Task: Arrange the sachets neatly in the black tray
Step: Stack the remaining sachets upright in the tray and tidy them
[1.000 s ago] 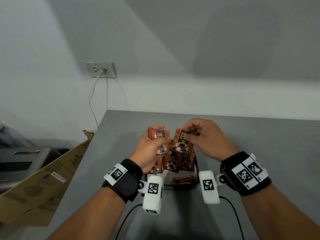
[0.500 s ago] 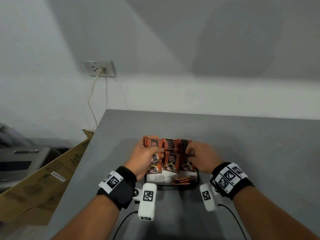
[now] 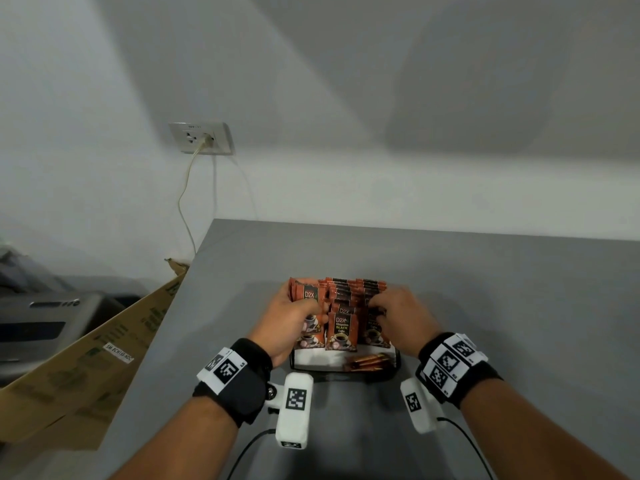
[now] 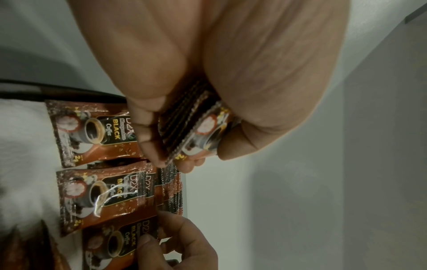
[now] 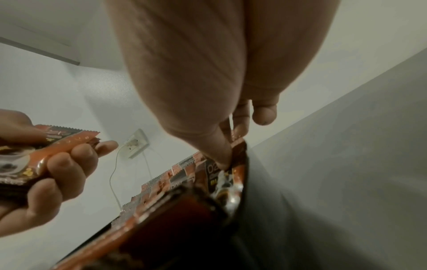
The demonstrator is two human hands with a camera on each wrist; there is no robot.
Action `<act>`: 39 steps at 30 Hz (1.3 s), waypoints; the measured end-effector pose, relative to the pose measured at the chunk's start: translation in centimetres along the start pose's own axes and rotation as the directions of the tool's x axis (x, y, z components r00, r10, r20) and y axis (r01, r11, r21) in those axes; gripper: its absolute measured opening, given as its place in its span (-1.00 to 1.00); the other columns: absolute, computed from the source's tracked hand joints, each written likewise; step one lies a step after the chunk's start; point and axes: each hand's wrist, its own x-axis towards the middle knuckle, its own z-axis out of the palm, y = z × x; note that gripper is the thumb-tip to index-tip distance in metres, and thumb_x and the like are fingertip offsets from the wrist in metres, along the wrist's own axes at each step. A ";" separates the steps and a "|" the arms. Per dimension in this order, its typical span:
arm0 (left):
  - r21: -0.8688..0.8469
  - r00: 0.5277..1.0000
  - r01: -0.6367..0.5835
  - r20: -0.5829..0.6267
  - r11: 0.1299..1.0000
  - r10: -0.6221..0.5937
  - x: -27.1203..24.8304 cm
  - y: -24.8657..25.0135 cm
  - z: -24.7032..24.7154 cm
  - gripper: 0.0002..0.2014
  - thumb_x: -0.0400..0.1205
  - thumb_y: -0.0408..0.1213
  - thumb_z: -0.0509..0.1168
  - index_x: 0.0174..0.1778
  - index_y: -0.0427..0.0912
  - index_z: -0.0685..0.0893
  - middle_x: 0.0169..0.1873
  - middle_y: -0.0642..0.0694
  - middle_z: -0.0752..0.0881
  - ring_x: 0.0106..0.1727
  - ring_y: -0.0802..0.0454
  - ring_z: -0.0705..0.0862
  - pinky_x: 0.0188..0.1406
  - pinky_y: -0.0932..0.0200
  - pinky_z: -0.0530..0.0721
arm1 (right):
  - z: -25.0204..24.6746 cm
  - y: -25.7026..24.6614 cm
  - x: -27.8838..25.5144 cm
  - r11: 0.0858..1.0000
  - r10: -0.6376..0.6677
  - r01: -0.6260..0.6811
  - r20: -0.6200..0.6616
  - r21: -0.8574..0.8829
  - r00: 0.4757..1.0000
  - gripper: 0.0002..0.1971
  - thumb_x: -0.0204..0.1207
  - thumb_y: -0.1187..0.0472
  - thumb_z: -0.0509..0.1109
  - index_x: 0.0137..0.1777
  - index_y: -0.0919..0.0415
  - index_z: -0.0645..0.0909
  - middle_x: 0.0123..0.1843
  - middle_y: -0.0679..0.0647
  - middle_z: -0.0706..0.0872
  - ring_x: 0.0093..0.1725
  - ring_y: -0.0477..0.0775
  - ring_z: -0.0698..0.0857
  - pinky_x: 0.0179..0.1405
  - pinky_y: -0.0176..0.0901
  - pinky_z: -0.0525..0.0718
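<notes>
The black tray (image 3: 394,370) with a white liner stands on the grey table just ahead of both wrists. Brown-orange coffee sachets (image 3: 341,327) stand in it in three rows, and a few thin stick sachets (image 3: 369,362) lie at its front right. My left hand (image 3: 311,310) grips a small stack of sachets (image 4: 196,131) over the left row (image 4: 92,131). My right hand (image 3: 375,306) is down on the right row, thumb and fingers pinching the top of a sachet (image 5: 239,153) that stands there. The hands hide much of the outer rows.
The grey table (image 3: 502,306) ends at its left edge close to the tray. A cardboard box (image 3: 86,358) leans beside that edge, with a grey machine (image 3: 38,317) behind it. A wall socket (image 3: 201,138) with a cable sits above.
Both hands came down from above the tray. The right hand lowered its sachets into the right row; the left hand sank toward the left row with its stack.
</notes>
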 end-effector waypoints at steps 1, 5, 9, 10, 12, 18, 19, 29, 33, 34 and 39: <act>-0.003 1.000 0.001 0.014 1.000 -0.001 -0.1 0.1 0.0 -0.69 0.53 -0.64 0.22 0.18 -0.41 0.57 -0.15 -0.28 0.74 -0.19 -0.12 0.77 -0.22 0.05 0.77 | 0.1 0.1 -0.1 1.000 -0.018 0.018 -0.009 -0.013 1.000 -0.64 0.58 0.38 0.37 0.29 0.04 0.73 0.28 -0.02 0.67 0.37 0.02 0.53 0.43 -0.06 0.56; -0.008 1.000 0.008 0.022 1.000 -0.008 -0.2 0.1 0.2 -0.69 0.40 -0.61 0.19 0.03 -0.33 0.57 -0.32 -0.18 0.65 -0.33 -0.09 0.64 -0.20 -0.03 0.66 | 0.2 0.2 -0.4 1.000 -0.029 0.029 -0.034 -0.004 0.999 -0.66 0.61 0.36 0.36 0.32 0.08 0.72 0.30 -0.04 0.66 0.40 0.02 0.46 0.50 -0.06 0.46; 0.051 0.999 -0.038 0.002 0.998 0.038 -0.1 -0.1 0.5 -0.50 0.44 -0.73 0.33 0.22 -0.20 0.62 -0.14 -0.23 0.77 -0.21 -0.12 0.72 -0.14 -0.02 0.69 | -1.2 -0.4 -0.7 0.986 0.010 0.024 -0.200 0.166 0.980 -0.74 0.57 0.23 0.48 0.24 0.03 0.75 0.07 -0.20 0.64 0.12 -0.19 0.55 0.22 -0.31 0.55; 0.059 0.998 -0.058 0.007 0.997 0.058 0.0 -0.1 0.8 -0.47 0.45 -0.78 0.34 0.24 -0.19 0.62 -0.10 -0.23 0.78 -0.17 -0.08 0.75 -0.13 0.00 0.73 | -2.0 -1.1 -0.9 0.964 0.033 0.024 -0.208 0.263 0.978 -0.75 0.54 0.18 0.51 0.19 -0.03 0.75 0.01 -0.26 0.65 0.02 -0.28 0.58 0.07 -0.43 0.54; 0.064 0.995 -0.090 0.051 0.994 0.087 0.0 -0.1 1.5 -0.44 0.41 -0.78 0.41 0.27 -0.23 0.61 -0.04 -0.28 0.77 -0.09 -0.09 0.76 -0.02 -0.03 0.76 | -3.4 -2.8 -1.1 0.877 0.029 0.031 -0.117 0.480 0.993 -0.75 0.48 0.10 0.55 0.15 -0.14 0.75 -0.03 -0.25 0.76 -0.03 -0.28 0.70 0.01 -0.43 0.59; 0.103 0.993 -0.109 0.053 0.989 0.104 0.4 0.3 2.3 -0.50 0.47 -0.57 0.52 0.30 -0.25 0.56 -0.02 -0.36 0.76 -0.09 -0.19 0.76 -0.01 -0.19 0.75 | -6.0 -3.7 -1.2 0.845 -0.005 0.046 -0.079 0.533 0.997 -0.85 0.49 0.27 0.56 -0.06 -0.03 0.76 -0.20 -0.09 0.81 -0.23 -0.19 0.74 -0.16 -0.29 0.67; 0.112 0.995 -0.098 0.006 0.989 0.097 0.6 0.3 2.0 -0.54 0.51 -0.51 0.50 0.30 -0.22 0.56 -0.04 -0.35 0.75 -0.12 -0.18 0.75 -0.05 -0.19 0.75 | -6.3 -3.1 -1.1 0.861 0.022 0.033 -0.103 0.507 0.994 -0.85 0.50 0.28 0.56 -0.08 -0.02 0.75 -0.22 -0.08 0.80 -0.26 -0.21 0.72 -0.21 -0.37 0.63; 0.122 0.999 -0.014 -0.030 0.992 0.018 0.1 -0.4 0.1 -0.69 0.56 -0.50 0.35 0.15 -0.06 0.66 -0.22 -0.24 0.71 -0.16 -0.23 0.59 -0.11 -0.20 0.53 | -1.7 -0.5 -1.4 0.992 0.061 -0.076 0.139 0.104 0.988 -0.78 0.60 0.31 0.43 0.16 0.00 0.68 0.00 -0.11 0.71 -0.02 -0.10 0.70 -0.12 -0.38 0.54; 0.124 1.000 0.010 -0.022 0.992 -0.007 -0.3 -0.4 -0.1 -0.66 0.54 -0.53 0.33 0.16 -0.08 0.64 -0.28 -0.20 0.71 -0.23 -0.20 0.56 -0.35 -0.04 0.46 | -1.1 -0.6 -1.5 0.998 0.047 -0.053 0.125 0.040 0.991 -0.72 0.61 0.32 0.40 0.27 0.06 0.70 0.16 -0.03 0.73 0.01 -0.10 0.64 0.02 -0.34 0.56; 0.131 1.000 0.009 -0.016 0.991 -0.007 -0.3 -0.4 -0.1 -0.68 0.57 -0.55 0.32 0.17 -0.13 0.62 -0.30 -0.18 0.71 -0.29 -0.17 0.58 -0.38 0.00 0.47 | -1.0 -0.5 -1.6 0.998 0.043 -0.047 0.108 0.030 0.993 -0.71 0.61 0.32 0.40 0.28 0.06 0.70 0.19 -0.03 0.72 0.02 -0.11 0.62 0.04 -0.35 0.54; 0.150 1.000 0.011 -0.007 0.989 -0.011 -0.6 -0.1 0.2 -0.69 0.59 -0.60 0.26 0.18 -0.20 0.61 -0.28 -0.17 0.70 -0.29 -0.10 0.62 -0.34 0.02 0.56 | -0.6 -0.2 -1.7 1.000 0.020 -0.019 0.048 -0.006 0.999 -0.70 0.58 0.31 0.43 0.26 0.03 0.70 0.26 -0.04 0.68 0.17 -0.08 0.62 0.24 -0.28 0.56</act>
